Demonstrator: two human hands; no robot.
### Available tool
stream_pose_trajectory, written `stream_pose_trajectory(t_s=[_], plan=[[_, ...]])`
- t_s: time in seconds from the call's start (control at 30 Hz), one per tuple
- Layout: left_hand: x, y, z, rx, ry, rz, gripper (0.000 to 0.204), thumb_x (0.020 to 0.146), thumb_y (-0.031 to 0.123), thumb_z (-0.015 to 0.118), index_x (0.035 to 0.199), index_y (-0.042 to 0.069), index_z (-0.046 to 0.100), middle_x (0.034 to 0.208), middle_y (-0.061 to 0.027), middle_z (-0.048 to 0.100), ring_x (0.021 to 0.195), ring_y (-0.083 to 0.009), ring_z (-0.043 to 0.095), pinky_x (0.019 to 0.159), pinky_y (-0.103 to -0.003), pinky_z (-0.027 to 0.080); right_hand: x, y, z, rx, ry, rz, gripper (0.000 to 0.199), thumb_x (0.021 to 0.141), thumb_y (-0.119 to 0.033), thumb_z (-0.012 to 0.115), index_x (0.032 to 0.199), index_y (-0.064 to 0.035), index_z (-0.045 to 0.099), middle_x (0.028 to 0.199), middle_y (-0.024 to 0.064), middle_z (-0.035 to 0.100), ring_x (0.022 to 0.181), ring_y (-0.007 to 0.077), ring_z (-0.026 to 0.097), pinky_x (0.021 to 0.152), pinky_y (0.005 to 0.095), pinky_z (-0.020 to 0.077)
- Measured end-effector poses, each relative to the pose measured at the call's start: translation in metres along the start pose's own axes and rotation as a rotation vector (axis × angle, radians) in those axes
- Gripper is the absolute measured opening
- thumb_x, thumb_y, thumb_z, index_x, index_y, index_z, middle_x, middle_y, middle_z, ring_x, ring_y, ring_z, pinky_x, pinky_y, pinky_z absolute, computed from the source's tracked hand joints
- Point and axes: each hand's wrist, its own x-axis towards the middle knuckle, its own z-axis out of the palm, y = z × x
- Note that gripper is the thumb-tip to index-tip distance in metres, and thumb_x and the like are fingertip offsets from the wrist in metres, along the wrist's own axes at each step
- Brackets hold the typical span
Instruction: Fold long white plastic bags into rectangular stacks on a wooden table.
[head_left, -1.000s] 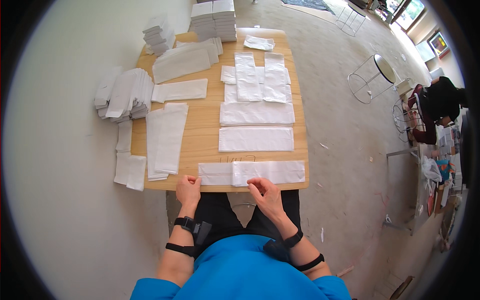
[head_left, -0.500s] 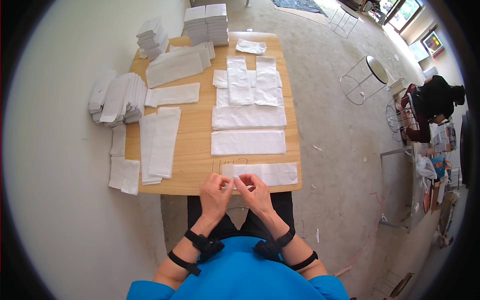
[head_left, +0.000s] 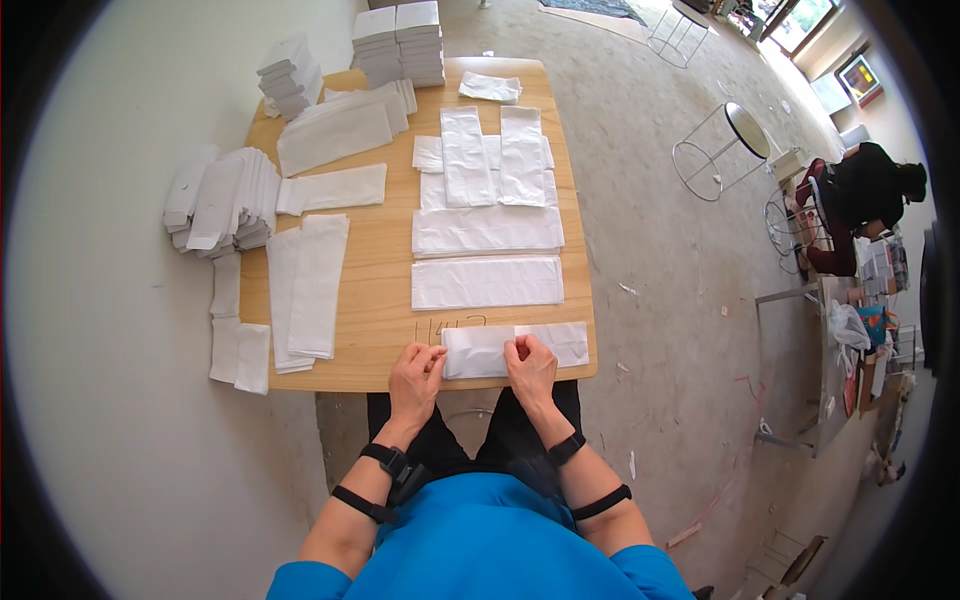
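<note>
Along the near edge of the table (head_left: 380,285), toward its right corner, lies a folded white strip (head_left: 553,343). Left hand (head_left: 413,383): fingers curled nearly together at the strip's left end. Right hand (head_left: 531,373): fingers bunched at the flap's (head_left: 478,352) edge. Whether either pinches paper cannot be told.

Beyond the right hand (head_left: 532,368) and to its right, a round stool (head_left: 747,131) stands on the grey floor (head_left: 640,220), with a second stool (head_left: 691,14) farther off near a dark sheet (head_left: 610,9). Well to that hand's right, a person in black (head_left: 868,190) is beside a cluttered table (head_left: 835,288) holding a clear plastic bag (head_left: 850,325). Farther past hang a framed picture (head_left: 860,78) and, beyond, a bright doorway (head_left: 797,25). Left of the left hand (head_left: 415,378) rises a white wall (head_left: 100,250).
</note>
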Motion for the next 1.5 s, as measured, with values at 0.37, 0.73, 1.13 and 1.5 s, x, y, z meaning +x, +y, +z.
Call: stream_pose_trajectory(t_s=[0.37,0.73,1.13,1.5], plan=[[0.007,-0.020,0.014,0.101,-0.042,-0.002,0.008,0.082,0.010,0.066,0.090,0.008,0.069,0.082,-0.0062,0.058,0.072,-0.0259,0.058,0.065,-0.037,0.045,-0.001,0.005,0.000,-0.064,-0.012,-0.002,0.018,0.082,-0.018,0.062,0.079,0.0001,0.065,0.070,0.0139,0.066,0.066,0.0292,0.065,0.064,0.0375,0.0503],[0.017,0.004,-0.014,0.310,-0.185,0.217,0.049,0.074,0.018,0.075,0.118,0.009,0.056,0.114,-0.0080,0.055,0.106,-0.0298,0.053,0.089,-0.041,0.039,0.016,-0.001,-0.059,-0.206,0.048,-0.322,0.028,0.073,-0.018,0.075,0.095,-0.0040,0.064,0.093,0.0121,0.063,0.086,0.0307,0.060,0.076,0.0392,0.0484],[0.040,-0.015,-0.009,0.572,-0.544,0.453,0.092,0.060,0.029,0.085,0.137,0.010,0.038,0.140,-0.0076,0.040,0.137,-0.0286,0.030,0.116,-0.057,0.007,0.021,0.005,-0.036,-0.588,-0.484,-0.717,0.091,0.063,-0.017,0.083,0.141,-0.0112,0.036,0.141,0.0072,0.041,0.136,0.0278,0.032,0.115,0.0518,0.0150],[0.017,-0.017,0.026,-0.757,-0.172,-0.650,0.029,0.100,0.021,0.049,0.117,-0.002,0.054,0.099,-0.0110,0.065,0.083,-0.0162,0.067,0.072,-0.024,0.055,-0.001,0.001,-0.004,0.544,-0.276,0.074,0.023,0.095,-0.015,0.058,0.105,0.0049,0.062,0.089,0.0113,0.069,0.076,0.0153,0.067,0.068,0.0246,0.0556]])
